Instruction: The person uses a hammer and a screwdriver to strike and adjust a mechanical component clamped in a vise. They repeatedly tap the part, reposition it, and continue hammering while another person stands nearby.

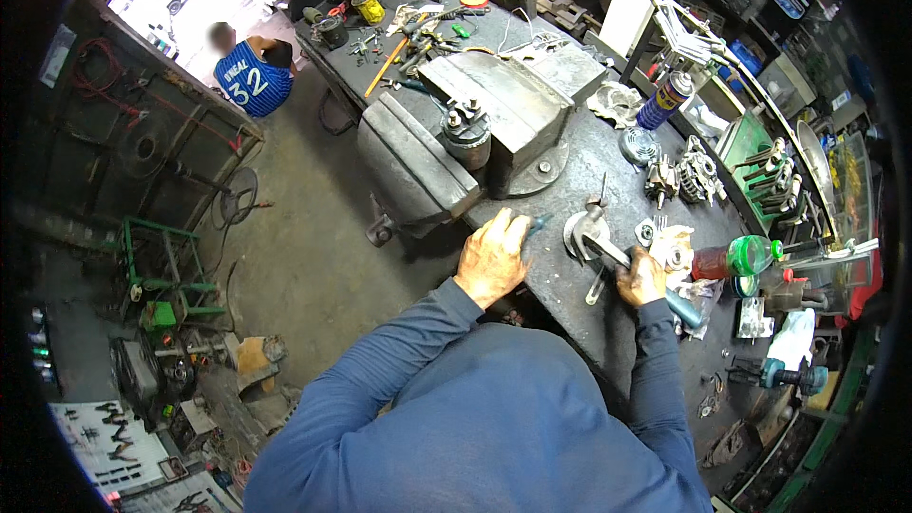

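My right hand (643,277) is closed around the shaft of a claw hammer (608,245) with a teal grip. Its head lies over a round metal piece (576,234) on the bench. My left hand (494,256) rests at the bench edge with curled fingers. A teal handle end (539,223) shows beyond those fingers; the rest of that tool is hidden. Ahead stands a big bench vise (494,100). Between its jaws sits a cylindrical solenoid (466,138), upright, with bolt terminals on top.
On the bench (541,275) to the right are a spray can (665,100), alternator parts (698,171) and a bottle with a green cap (746,256). Loose tools and a yellow can (367,7) lie beyond the vise. Another person (252,74) sits by the doorway, back turned.
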A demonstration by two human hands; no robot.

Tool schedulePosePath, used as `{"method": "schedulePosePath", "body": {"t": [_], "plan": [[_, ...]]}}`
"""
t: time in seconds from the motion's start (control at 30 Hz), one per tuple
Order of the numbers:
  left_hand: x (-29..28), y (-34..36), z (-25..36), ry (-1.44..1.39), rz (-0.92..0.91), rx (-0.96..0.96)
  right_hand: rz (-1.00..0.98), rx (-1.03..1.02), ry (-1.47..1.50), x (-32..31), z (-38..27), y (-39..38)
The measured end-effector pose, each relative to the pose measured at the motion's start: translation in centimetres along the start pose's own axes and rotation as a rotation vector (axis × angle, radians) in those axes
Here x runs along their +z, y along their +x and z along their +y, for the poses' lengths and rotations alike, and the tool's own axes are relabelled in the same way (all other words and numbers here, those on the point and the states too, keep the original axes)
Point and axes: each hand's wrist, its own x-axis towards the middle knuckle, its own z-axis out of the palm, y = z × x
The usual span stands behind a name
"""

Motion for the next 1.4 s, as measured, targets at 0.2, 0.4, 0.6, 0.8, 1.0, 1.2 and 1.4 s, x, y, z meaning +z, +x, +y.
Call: {"method": "schedulePosePath", "body": {"t": [0.2, 0.4, 0.6, 0.8, 1.0, 1.2, 1.4], "plan": [[-9.6, 2.3, 3.7, -1.005, 0.139, 0.176, 0.187, 0.158, 0.55, -4.3, -3.9, -3.6], [-15.8, 5.4, 6.2, -1.77, -0.242, 0.513, 0.332, 0.192, 0.898, -8.3, -11.5, -7.9], [-16.8, 5.4, 6.4, -0.754, -0.022, 1.502, 0.509, 0.54, 1.069, -5.4, -20.2, -13.4], [-15.6, 6.9, 1.6, -0.521, -0.157, 1.621, 0.556, 0.851, 0.644, -0.5, -24.9, -22.4], [-14.5, 7.8, -4.3, -0.355, -0.492, 1.31, 0.745, 0.836, 0.574, 1.2, -28.1, -23.7], [-13.5, 6.4, -5.4, -0.203, 0.018, 0.989, 0.771, 0.855, 0.804, -0.1, -28.8, -20.5], [-15.9, 4.0, -0.2, -0.562, -0.199, 1.555, 0.757, 0.959, 0.841, 0.6, -28.9, -20.5]]}}
